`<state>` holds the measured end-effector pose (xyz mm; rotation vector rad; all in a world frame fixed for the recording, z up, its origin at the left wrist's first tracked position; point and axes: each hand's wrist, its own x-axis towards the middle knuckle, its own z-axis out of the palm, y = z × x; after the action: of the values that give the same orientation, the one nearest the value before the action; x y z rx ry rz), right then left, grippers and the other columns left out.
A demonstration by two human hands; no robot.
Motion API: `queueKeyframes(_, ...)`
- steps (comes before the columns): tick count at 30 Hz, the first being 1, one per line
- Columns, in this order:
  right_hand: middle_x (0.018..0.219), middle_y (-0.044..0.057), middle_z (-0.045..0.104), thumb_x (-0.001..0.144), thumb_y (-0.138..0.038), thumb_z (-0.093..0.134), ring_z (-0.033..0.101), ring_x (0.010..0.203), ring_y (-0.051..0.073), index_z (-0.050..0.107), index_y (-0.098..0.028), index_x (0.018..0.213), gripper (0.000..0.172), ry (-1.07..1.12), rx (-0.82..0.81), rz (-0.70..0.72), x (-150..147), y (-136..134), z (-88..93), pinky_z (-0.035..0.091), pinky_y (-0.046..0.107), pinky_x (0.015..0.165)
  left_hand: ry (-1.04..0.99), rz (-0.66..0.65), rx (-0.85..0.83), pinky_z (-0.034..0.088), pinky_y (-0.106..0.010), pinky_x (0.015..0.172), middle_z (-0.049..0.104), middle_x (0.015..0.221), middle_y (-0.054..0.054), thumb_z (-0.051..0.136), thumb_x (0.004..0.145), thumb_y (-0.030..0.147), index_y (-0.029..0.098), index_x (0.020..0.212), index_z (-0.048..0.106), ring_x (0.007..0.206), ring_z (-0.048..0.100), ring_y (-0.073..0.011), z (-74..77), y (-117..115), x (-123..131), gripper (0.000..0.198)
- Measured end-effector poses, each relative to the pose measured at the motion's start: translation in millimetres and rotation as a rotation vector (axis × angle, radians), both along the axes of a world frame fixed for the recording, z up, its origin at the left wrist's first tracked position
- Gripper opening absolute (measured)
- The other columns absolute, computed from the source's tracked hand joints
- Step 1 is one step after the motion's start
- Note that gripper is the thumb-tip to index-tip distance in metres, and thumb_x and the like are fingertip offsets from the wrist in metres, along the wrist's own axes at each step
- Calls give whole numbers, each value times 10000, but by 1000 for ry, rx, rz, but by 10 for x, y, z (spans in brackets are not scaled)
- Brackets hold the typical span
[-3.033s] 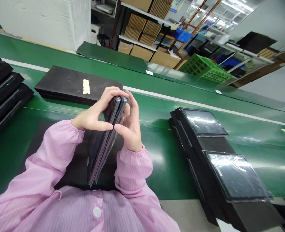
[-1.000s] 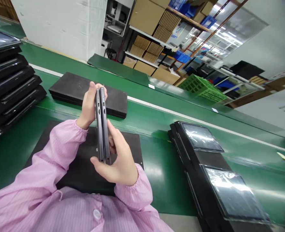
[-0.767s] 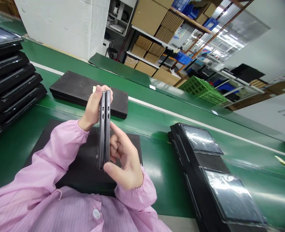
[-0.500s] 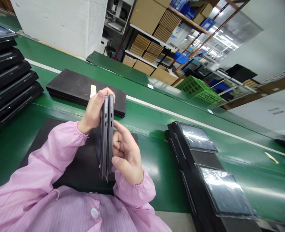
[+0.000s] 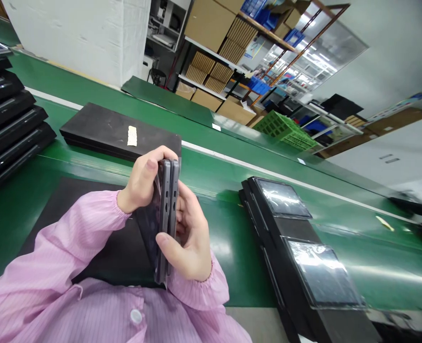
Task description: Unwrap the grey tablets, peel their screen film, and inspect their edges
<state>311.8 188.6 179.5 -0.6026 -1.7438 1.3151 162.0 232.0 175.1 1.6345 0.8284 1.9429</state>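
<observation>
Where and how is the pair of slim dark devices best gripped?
Likely across the broad outer faces of the pair of slim dark devices, pressing from left and right: they are held on edge, side by side, narrow edges up.

The left hand (image 5: pixel 139 183) curled over the far end of two thin, dark grey, flat devices (image 5: pixel 165 221) held face to face on edge, small port openings showing. The right hand (image 5: pixel 189 238) gripped them lower down, its thumb across their edges. Beneath lay a flat black rectangular mat (image 5: pixel 85 205) on a glossy green work surface (image 5: pixel 228 247). Beyond sat a long black rectangular block (image 5: pixel 96 126) bearing a small pale yellow paper label (image 5: pixel 132 136). Black trays with shiny film-covered panels (image 5: pixel 323 274) stood to the right.
</observation>
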Motion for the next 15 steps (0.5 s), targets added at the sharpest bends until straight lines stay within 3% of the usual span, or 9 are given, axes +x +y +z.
queueKeyframes(4,776,-44,402,697,-219,718,340,570,97,436,-311,1474,832,-65,14,-63,10,-39,37,458,273,585,-22,21,-6,430,-342,605,644,748,-56,234,963,718,204,841,644,631,545,-182,-7,-43,56,669)
queueKeyframes(7,867,-3,526,705,-239,701,425,599,110,428,-291,1479,822,-85,-2,-91,4,-39,50,496,287,610,-138,45,-108,454,-340,620,663,705,-57,211,951,734,212,783,681,629,567,-189,-82,85,52,722)
queueKeyframes(10,993,56,598,703,-265,694,530,678,151,440,-265,1464,802,-115,-44,-138,-4,-16,76,504,291,583,-284,129,-305,486,-328,746,697,746,-74,200,960,715,203,727,697,739,624,-198,-296,390,-34,750)
queueKeyframes(15,1056,97,635,691,-279,700,621,815,216,456,-231,1399,751,-122,-97,-220,3,44,133,514,297,555,-564,222,-722,462,-266,933,732,955,-85,383,991,558,174,795,684,989,654,-190,-824,837,-184,526)
